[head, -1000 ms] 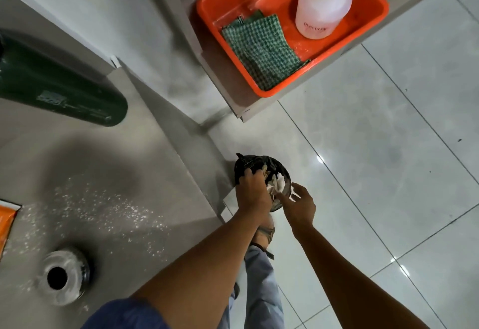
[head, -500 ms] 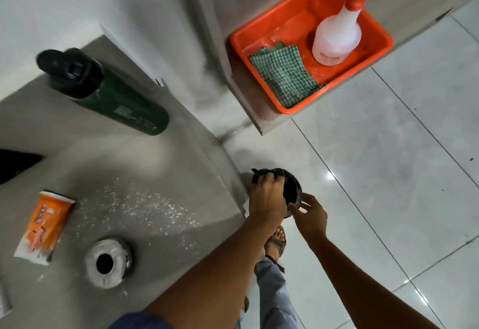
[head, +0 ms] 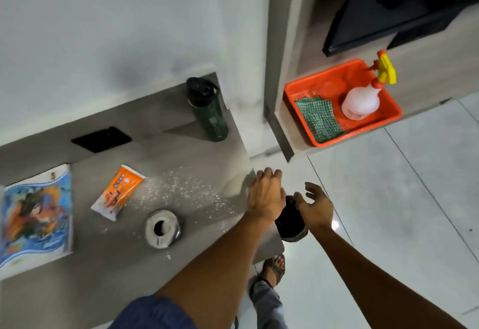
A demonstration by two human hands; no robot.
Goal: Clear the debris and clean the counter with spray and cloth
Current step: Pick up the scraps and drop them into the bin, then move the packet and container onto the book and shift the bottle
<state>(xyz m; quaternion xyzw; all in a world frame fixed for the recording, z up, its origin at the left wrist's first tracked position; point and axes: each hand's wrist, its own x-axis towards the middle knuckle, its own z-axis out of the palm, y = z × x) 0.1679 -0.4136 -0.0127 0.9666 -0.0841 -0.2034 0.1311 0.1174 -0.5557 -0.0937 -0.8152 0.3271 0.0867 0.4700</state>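
A: How far along is the cleanup?

B: Early, I'd judge. White crumbs [head: 181, 191] lie scattered across the grey worktop [head: 207, 152], from the centre toward four o'clock. At nine o'clock lies a picture book [head: 36, 217], then an orange wrapper [head: 118, 192] and a round metal ashtray [head: 162, 228] with crumbs around it. None of that is cleared, and no wiping shows.

A: And the hands?

B: The left hand [head: 265, 196] hovers at the worktop's corner, fingers loosely curled, holding nothing. The right hand [head: 315, 205] is spread and empty, over a small black bin [head: 290, 222] on the floor at five o'clock. What's inside the bin is hidden.

A: Spray and cloth?

B: Untouched, at two o'clock: the orange tray [head: 298, 90] on a low shelf holds the folded green cloth [head: 320, 118] and, just beside it, the upright spray bottle [head: 360, 103]. A capped green bottle [head: 208, 110] stands at twelve; its contents can't be seen.
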